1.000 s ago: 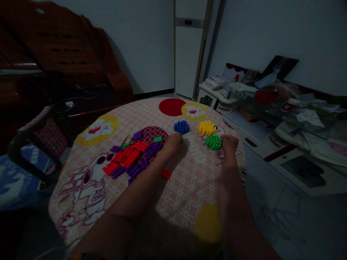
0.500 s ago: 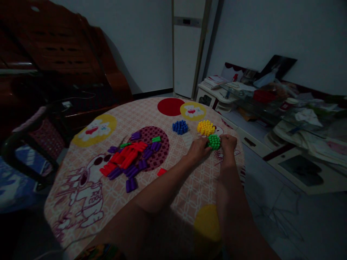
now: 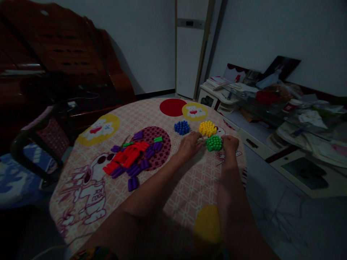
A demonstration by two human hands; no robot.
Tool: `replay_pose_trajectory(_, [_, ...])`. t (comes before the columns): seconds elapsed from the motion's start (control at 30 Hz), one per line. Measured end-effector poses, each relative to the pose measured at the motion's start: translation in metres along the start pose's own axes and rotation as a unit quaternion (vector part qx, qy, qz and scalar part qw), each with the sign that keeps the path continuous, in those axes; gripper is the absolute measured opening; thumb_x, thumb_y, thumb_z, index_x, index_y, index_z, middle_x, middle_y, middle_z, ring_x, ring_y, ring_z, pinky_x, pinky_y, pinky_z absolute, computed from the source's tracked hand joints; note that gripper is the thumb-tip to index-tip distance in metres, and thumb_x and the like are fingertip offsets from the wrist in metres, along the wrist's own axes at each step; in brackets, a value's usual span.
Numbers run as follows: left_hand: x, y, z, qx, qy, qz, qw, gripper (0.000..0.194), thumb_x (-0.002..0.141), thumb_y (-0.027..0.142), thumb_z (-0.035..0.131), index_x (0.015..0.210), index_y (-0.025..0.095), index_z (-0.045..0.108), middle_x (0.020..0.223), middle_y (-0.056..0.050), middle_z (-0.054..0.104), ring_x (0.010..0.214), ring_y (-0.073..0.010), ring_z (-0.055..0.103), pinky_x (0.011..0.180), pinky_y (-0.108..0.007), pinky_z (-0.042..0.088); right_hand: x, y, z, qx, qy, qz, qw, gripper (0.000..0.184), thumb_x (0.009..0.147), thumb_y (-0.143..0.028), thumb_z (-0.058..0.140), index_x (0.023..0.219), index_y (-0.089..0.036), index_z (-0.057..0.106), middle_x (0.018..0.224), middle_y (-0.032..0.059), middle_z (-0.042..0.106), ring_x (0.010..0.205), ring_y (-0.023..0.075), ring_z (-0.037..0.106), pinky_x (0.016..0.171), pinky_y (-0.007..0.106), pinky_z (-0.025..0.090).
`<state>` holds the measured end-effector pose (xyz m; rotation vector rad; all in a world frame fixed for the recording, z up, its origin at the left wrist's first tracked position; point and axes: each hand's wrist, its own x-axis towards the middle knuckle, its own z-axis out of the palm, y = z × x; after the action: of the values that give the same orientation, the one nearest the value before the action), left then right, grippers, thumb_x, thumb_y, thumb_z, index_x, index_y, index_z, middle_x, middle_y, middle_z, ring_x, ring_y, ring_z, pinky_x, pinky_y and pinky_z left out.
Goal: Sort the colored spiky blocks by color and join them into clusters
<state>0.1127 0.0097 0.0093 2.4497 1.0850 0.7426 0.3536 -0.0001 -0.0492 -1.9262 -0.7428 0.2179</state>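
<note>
A tight cluster of green round-tipped pegs [image 3: 214, 143] stands near the right side of the round table. My right hand [image 3: 230, 144] is curled closed against its right edge; whatever its fingers hold is hidden. On the cluster's other side, my left hand [image 3: 190, 145] has its thumb and fingertips apart, a small gap from the pegs. Just behind stands a cluster of yellow pegs [image 3: 207, 128]. Blue pegs [image 3: 181, 127] stand grouped beyond my left hand.
Red pieces [image 3: 130, 155] lie heaped with purple pieces [image 3: 132, 183] and a few green ones at the table's left. The patterned tablecloth [image 3: 187, 191] covers the table. A cluttered cabinet [image 3: 249, 141] stands right, a wooden bench [image 3: 119, 79] back left, a dark-framed chair [image 3: 29, 141] left.
My left hand has drawn away leftward from the green pegs. My right hand stays at their right edge. A red piece near my left forearm is now hidden. The view has shifted slightly.
</note>
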Motion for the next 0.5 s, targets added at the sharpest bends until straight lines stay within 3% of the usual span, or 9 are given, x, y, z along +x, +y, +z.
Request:
replay_pose_trajectory(0.1, [-0.005, -0.036, -0.039, 0.113, 0.006, -0.087, 0.99, 0.031, 0.092, 0.024, 0.057, 0.121, 0.017, 0.064, 0.121, -0.011, 0.068, 0.108, -0.0229, 0.065, 0.095, -0.033, 0.05, 0.0, -0.002, -0.001, -0.007, 0.001, -0.004, 1.0, 0.026, 0.067, -0.033, 0.058, 0.069, -0.014, 0.077, 0.06, 0.0029, 0.068, 0.063, 0.0195, 0.06, 0.059, 0.027, 0.044])
replay_pose_trajectory(0.23, [-0.018, -0.083, -0.077, 0.244, -0.042, -0.244, 0.938, 0.033, 0.094, 0.027, 0.053, 0.121, 0.014, 0.066, 0.124, -0.015, 0.069, 0.11, -0.0276, 0.066, 0.091, -0.036, 0.051, -0.002, -0.002, -0.001, -0.01, 0.006, -0.024, 1.0, 0.025, 0.068, -0.033, 0.058, 0.066, -0.015, 0.076, 0.059, 0.0032, 0.068, 0.063, 0.0196, 0.06, 0.061, 0.028, 0.044])
replay_pose_trajectory(0.33, [-0.028, -0.101, -0.085, 0.259, -0.058, -0.285, 0.921, 0.034, 0.094, 0.033, 0.053, 0.11, 0.008, 0.069, 0.114, -0.019, 0.072, 0.103, -0.0286, 0.068, 0.086, -0.038, 0.052, -0.002, -0.002, -0.001, -0.002, 0.003, -0.029, 1.0, 0.025, 0.069, -0.032, 0.059, 0.065, -0.015, 0.076, 0.059, 0.0032, 0.068, 0.063, 0.0199, 0.06, 0.061, 0.028, 0.045])
replay_pose_trajectory(0.5, [-0.032, -0.104, -0.079, 0.259, -0.048, -0.285, 0.922, 0.031, 0.096, 0.032, 0.051, 0.109, 0.009, 0.067, 0.111, -0.018, 0.072, 0.102, -0.0283, 0.068, 0.083, -0.037, 0.052, -0.003, -0.002, -0.002, -0.002, 0.002, -0.025, 1.0, 0.024, 0.069, -0.031, 0.059, 0.064, -0.015, 0.075, 0.058, 0.0038, 0.067, 0.061, 0.0193, 0.059, 0.061, 0.028, 0.044])
